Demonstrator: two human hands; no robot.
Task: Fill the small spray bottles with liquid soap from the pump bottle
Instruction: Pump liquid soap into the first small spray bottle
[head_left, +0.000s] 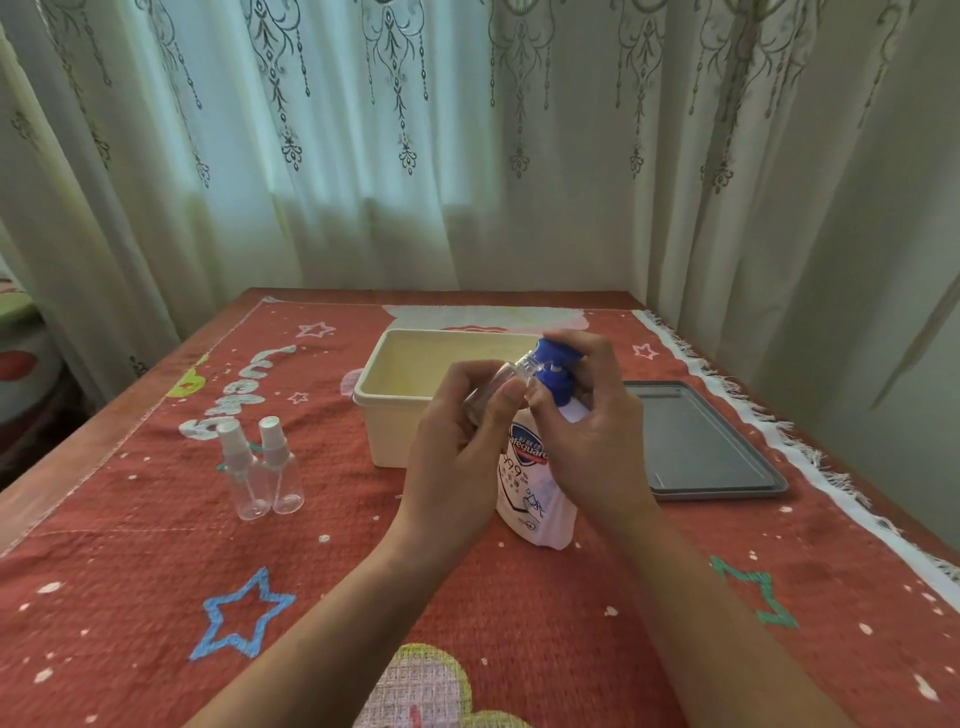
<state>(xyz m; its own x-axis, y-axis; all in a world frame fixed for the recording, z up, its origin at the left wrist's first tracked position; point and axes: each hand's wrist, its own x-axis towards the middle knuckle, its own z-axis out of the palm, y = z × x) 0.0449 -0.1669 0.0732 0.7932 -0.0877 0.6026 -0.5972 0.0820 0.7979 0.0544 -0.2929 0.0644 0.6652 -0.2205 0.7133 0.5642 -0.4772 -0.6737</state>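
Clear capped spray bottles (280, 467): two, upright, touching, on the red-clothed tabletop (363, 571) at left.
Left hand (457, 431): fingers curled round an uncapped spray bottle (496, 382), tilted, its mouth at the blue nozzle.
Cream bin (395, 415): just behind the hands.
Pump bottle (530, 499): white, upright, centre.
Right hand (587, 426): fingers curled over the pump head (558, 358).
Grey tray (701, 441): far right, flat.
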